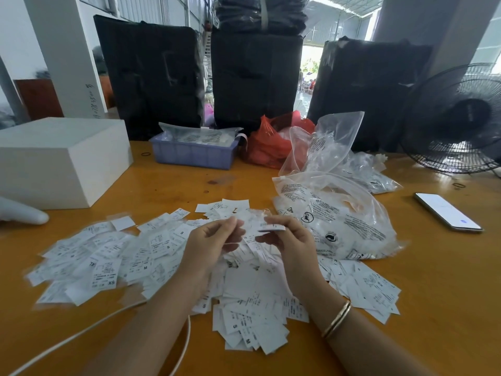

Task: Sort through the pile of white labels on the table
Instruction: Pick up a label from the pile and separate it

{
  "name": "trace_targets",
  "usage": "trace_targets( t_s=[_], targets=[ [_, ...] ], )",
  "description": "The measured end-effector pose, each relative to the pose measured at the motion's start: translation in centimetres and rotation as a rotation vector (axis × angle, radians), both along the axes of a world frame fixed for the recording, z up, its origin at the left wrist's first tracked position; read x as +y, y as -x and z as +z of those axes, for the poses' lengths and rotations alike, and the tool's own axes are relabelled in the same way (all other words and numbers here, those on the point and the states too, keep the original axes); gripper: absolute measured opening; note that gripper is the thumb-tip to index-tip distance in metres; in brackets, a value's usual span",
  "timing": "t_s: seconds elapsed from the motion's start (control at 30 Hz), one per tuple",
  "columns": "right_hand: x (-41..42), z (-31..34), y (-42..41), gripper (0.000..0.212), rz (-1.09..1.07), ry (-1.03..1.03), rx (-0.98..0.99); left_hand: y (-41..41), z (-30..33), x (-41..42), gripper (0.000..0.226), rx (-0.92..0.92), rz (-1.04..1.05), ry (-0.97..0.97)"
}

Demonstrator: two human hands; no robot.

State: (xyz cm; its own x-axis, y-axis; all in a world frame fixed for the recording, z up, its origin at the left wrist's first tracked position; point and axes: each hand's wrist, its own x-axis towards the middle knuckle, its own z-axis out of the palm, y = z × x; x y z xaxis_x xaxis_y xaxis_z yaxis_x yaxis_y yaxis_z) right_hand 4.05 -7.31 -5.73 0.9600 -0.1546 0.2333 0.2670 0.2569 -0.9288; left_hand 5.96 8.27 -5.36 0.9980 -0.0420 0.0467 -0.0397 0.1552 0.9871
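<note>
A wide pile of white labels (151, 253) printed with size letters spreads across the middle of the wooden table (168, 183). Both hands are raised just above its centre. My left hand (211, 240) pinches a few labels between thumb and fingertips. My right hand (287, 240), with a gold bangle on its wrist, holds a small label (271, 227) edge-on between thumb and forefinger. The two hands are close together, fingertips almost meeting over the heap.
A white box (59, 158) stands at the left, a blue tray (192, 154) and red bag (271, 142) behind the pile. Clear plastic bags (339, 218) lie on the right, then a phone (448, 215) and a fan (458, 118). A white cable (81, 332) runs near the front edge.
</note>
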Motion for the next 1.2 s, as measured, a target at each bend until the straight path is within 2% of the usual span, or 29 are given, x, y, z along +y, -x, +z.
trace_targets(
  t_s=[0.1, 0.2, 0.3, 0.37, 0.5, 0.7, 0.87, 1.1, 1.2],
  targets=[
    [0.13, -0.16, 0.14, 0.027, 0.071, -0.071, -0.045, 0.00, -0.03, 0.00, 0.026, 0.002, -0.009, 0.009],
    [0.50, 0.00, 0.23, 0.009, 0.014, 0.017, -0.016, 0.04, -0.07, -0.14, 0.030, -0.006, -0.011, -0.009],
    [0.56, -0.03, 0.07, 0.027, -0.018, 0.055, -0.007, -0.08, -0.13, -0.24, 0.018, -0.006, 0.001, -0.033],
    [0.57, 0.01, 0.15, 0.032, -0.014, 0.088, -0.007, -0.15, -0.21, -0.25, 0.014, -0.001, 0.010, -0.033],
    [0.76, -0.09, 0.20, 0.023, -0.034, 0.152, -0.016, -0.24, -0.29, -0.21, 0.011, 0.002, 0.012, -0.038],
    [0.46, -0.10, -0.07, 0.016, -0.072, 0.042, -0.007, -0.22, -0.17, -0.13, 0.012, -0.013, -0.008, -0.020],
    [0.54, -0.44, -0.25, 0.008, -0.044, 0.083, 0.016, -0.22, -0.15, -0.24, 0.011, -0.009, -0.013, -0.034],
    [0.02, -0.22, -0.39, 0.029, 0.050, -0.195, 0.074, -0.33, -0.33, -0.21, 0.007, -0.029, -0.011, -0.058],
    [0.21, -0.05, -0.40, 0.017, 0.077, -0.274, 0.104, -0.36, -0.47, -0.34, 0.009, -0.030, -0.013, -0.069]
  ],
)
